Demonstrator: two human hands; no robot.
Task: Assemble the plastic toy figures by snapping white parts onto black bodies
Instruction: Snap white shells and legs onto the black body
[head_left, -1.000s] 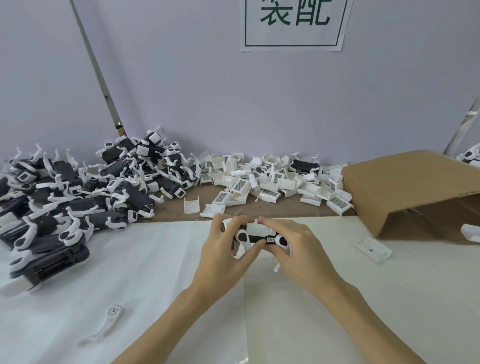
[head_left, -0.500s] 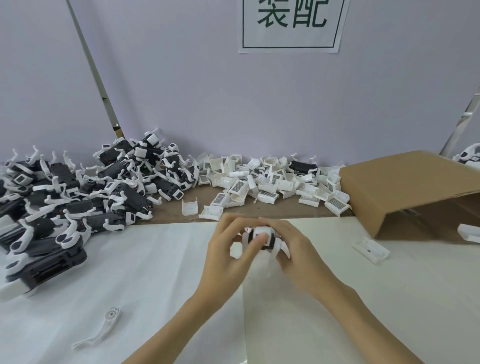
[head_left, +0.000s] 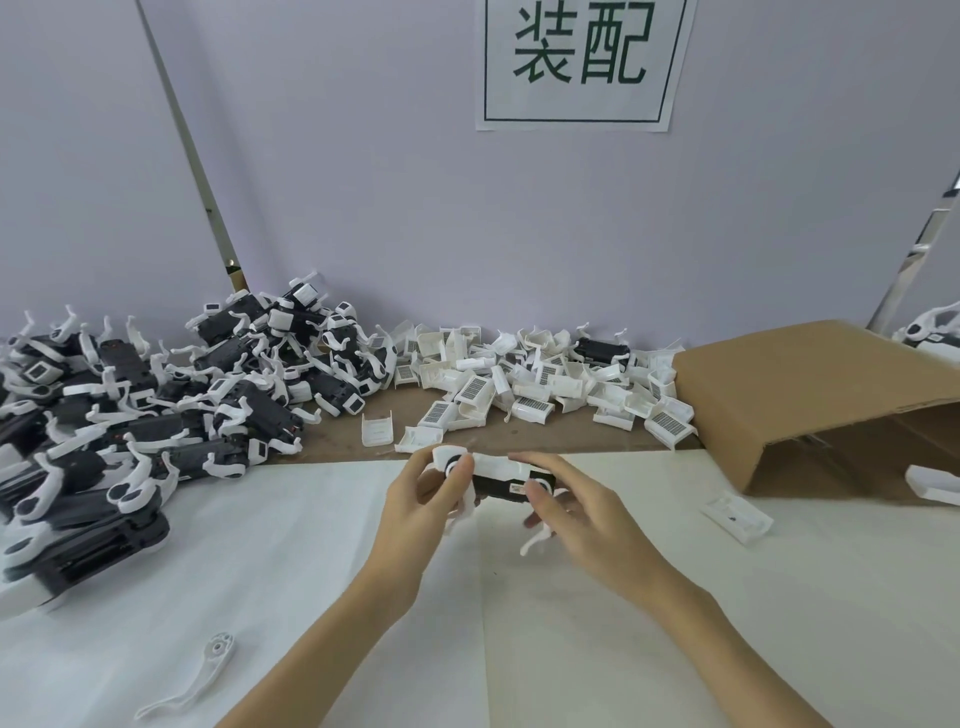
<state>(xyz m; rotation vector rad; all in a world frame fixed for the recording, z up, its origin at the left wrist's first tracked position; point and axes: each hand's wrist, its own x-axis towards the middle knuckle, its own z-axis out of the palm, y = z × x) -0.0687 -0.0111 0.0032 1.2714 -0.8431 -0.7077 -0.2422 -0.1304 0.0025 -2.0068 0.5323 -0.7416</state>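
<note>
Above white table (head_left: 311, 571), held between both hands: black plastic toy body with white snapped-on parts (head_left: 501, 480).
Left hand (head_left: 415, 512) pinching its left end, thumb up; right hand (head_left: 576, 512) curled, gripping right end.

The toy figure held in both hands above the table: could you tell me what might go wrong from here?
The left hand and right hand grip the toy figure only at its ends, so a hard snap could twist it loose. Its thin white legs hang free and might bend or catch. If dropped, it could knock the loose white arm.
</note>
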